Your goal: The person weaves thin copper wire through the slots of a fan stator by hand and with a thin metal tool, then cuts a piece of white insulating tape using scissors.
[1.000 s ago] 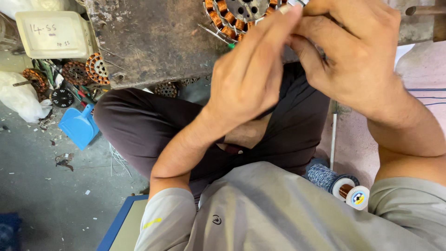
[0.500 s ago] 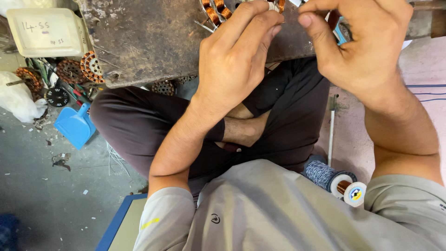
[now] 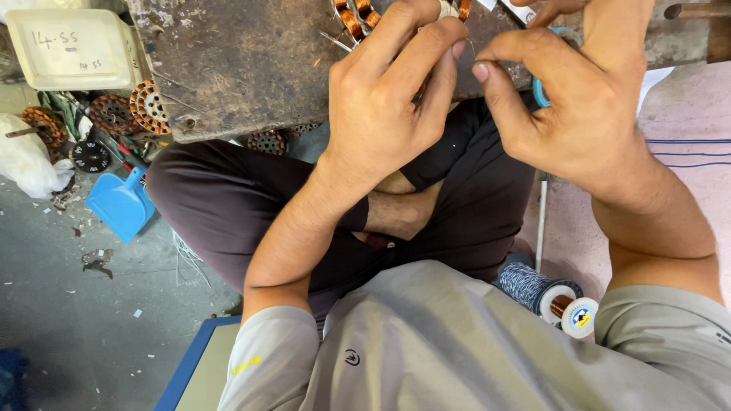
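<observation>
A stator with copper windings (image 3: pixel 352 17) lies at the top edge on a worn dark work board (image 3: pixel 244 61) that rests over my crossed legs. My left hand (image 3: pixel 388 103) reaches onto the board beside the stator, its thumb and fingers pinched on a small pale thread end (image 3: pixel 447 9). My right hand (image 3: pixel 582 106) is close to it on the right, thumb tip nearly touching the left fingertips. A blue tool handle loop (image 3: pixel 541 93) is gripped in the right hand; the tool's working end is hidden.
On the floor at left are a cream plastic box (image 3: pixel 72 47), several wound stators (image 3: pixel 145 103), a white bag (image 3: pixel 27 164) and a blue dustpan (image 3: pixel 118 204). A spool of blue-grey thread (image 3: pixel 533 283) lies by my right side. A blue-edged panel (image 3: pixel 190 369) is at the bottom.
Both hands have shifted lower in view and drawn a little apart. The stator now shows only at the top edge, and the blue handle loop has come into sight.
</observation>
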